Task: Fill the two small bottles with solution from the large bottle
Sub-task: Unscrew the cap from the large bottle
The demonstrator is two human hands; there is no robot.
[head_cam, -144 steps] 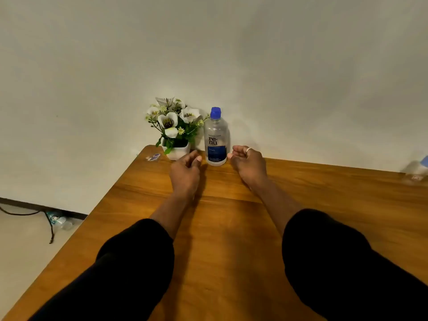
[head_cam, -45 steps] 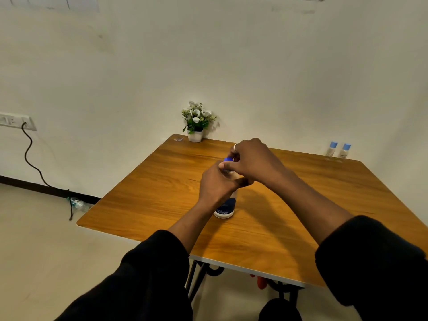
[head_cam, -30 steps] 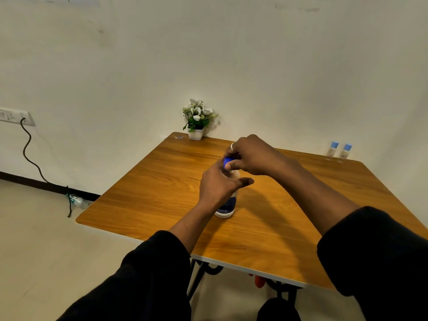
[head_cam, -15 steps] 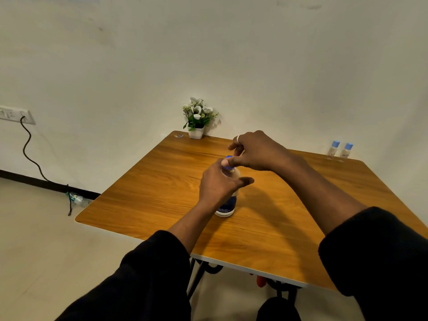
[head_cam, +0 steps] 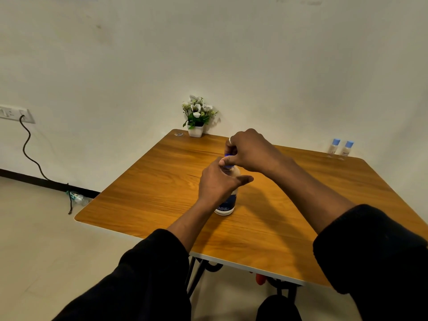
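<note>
The table [head_cam: 162,181] fills the centre and right of the frame: a flat square top in glossy orange-brown wood grain with rounded corners and a thin pale edge, on dark metal legs.

The large bottle [head_cam: 228,202] stands upright near the middle of the frame, a clear plastic cylinder with a dark blue label low on its body and a white base touching the tabletop. The left hand [head_cam: 217,184] is wrapped around its upper body, fingers curled out of sight behind it and the thumb stretched toward the right. The right hand [head_cam: 250,149] sits directly above, fingers bunched and pinching the blue cap [head_cam: 228,166], of which only slivers show. A plain metal ring [head_cam: 230,140] sits on one finger. Whether the cap is loose cannot be told. Both forearms are bare below pushed-up black sleeves.

The two small bottles [head_cam: 340,148] stand upright side by side at the upper right corner of the table, against the wall; clear bodies, light blue caps, well apart from the hands.

At the upper left corner of the table stands a small white square pot [head_cam: 195,131] of white flowers with green leaves. The wall is matt off-white plaster. At left of frame a black cable [head_cam: 27,147] hangs in loose curves from a white socket plate [head_cam: 14,113].
</note>
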